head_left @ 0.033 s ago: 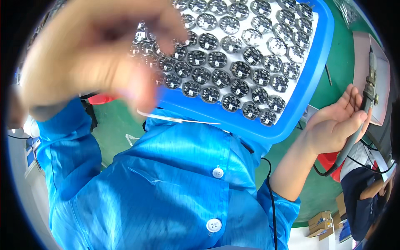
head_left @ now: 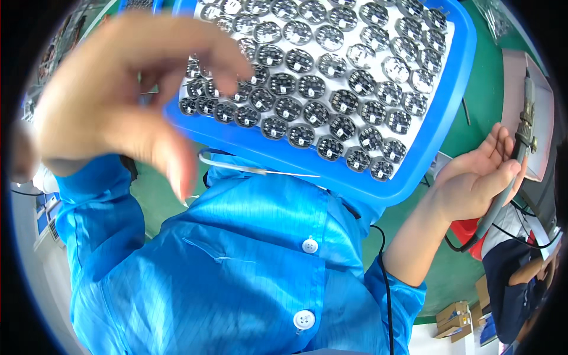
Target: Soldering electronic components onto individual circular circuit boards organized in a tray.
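My left hand [head_left: 118,89] is over the left part of a blue tray [head_left: 414,171], blurred by motion. Its thumb and fingers are apart, with nothing seen between them. Beside the thumb, along the tray's near edge, runs a thin white tube [head_left: 234,166] with a fine wire sticking out of its right end. Rows of small round circuit boards with shiny rims [head_left: 313,112] lie on a white sheet in the tray. At the right my right hand [head_left: 479,171], palm up, holds a soldering iron [head_left: 519,139] by its grey handle, tip pointing up.
A pale pink open box [head_left: 518,65] stands behind the soldering iron. A thin dark rod [head_left: 466,109] lies on the green mat right of the tray. A black cable [head_left: 383,266] hangs over my right sleeve. Another person's dark sleeve [head_left: 503,278] is at the lower right.
My left thumb has moved down and left, away from the white tube. Its fingers have shifted left, uncovering more boards. My right hand and the soldering iron have hardly moved.
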A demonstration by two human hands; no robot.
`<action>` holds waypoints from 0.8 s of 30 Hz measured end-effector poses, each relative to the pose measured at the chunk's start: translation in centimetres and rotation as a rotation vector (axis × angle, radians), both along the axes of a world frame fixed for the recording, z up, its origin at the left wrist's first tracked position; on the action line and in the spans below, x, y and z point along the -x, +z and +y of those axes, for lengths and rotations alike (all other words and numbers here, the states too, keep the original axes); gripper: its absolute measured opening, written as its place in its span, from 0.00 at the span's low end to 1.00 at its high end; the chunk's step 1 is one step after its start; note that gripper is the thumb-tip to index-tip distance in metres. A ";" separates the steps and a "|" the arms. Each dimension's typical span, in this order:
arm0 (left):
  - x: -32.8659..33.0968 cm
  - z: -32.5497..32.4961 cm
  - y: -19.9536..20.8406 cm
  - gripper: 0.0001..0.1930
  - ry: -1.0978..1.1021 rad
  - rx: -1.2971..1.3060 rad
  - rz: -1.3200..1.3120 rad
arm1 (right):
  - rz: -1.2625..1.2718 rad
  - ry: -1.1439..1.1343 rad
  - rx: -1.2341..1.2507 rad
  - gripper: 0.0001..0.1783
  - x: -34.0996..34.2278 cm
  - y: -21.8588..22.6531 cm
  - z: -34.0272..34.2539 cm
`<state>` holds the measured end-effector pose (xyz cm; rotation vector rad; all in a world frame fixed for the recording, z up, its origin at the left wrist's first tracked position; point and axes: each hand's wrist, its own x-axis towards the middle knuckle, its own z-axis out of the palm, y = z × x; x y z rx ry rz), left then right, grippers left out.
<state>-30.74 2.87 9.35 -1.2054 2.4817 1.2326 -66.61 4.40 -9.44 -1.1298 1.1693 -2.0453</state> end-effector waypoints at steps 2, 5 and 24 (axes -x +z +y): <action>-0.9 1.6 0.7 0.37 0.082 -0.197 -0.042 | 0.034 0.022 -0.014 0.19 0.0 0.3 0.2; -2.3 3.8 -1.4 0.22 0.055 -0.181 0.201 | 0.075 0.025 -0.038 0.21 -0.3 0.7 0.3; -1.7 3.6 -4.8 0.12 0.417 0.451 0.345 | 0.261 0.179 -0.078 0.32 2.9 5.1 6.8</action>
